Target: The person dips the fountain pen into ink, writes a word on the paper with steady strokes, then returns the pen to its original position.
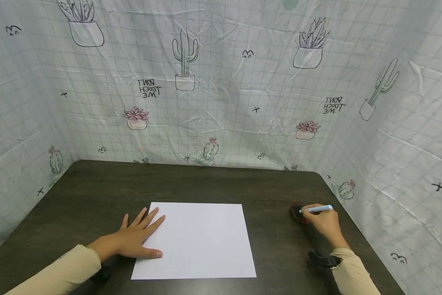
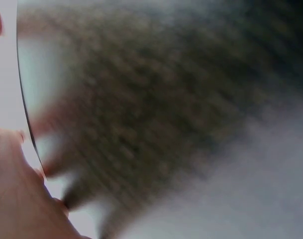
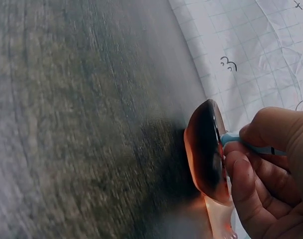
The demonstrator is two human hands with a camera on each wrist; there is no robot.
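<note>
My left hand (image 1: pixel 134 239) lies with its fingers spread over the left side of a white sheet of paper (image 1: pixel 206 241). Its fingertips and thumb rest on the sheet. In the left wrist view, part of this hand (image 2: pixel 22 194) shows at the lower left. Far to the right, my right hand (image 1: pixel 325 223) pinches a light blue pen (image 1: pixel 319 209) between thumb and fingers. The pen's tip end meets a small black oval object (image 1: pixel 297 212) with a red-orange edge. The right wrist view shows this oval object (image 3: pixel 206 149) close beside the curled fingers (image 3: pixel 243 186).
The dark wooden table (image 1: pixel 206 184) reaches back to a white grid-patterned curtain (image 1: pixel 224 82) printed with cacti, which also stands along both sides. A dark strap (image 1: pixel 324 260) is at the right wrist, by the beige sleeve (image 1: pixel 351 272).
</note>
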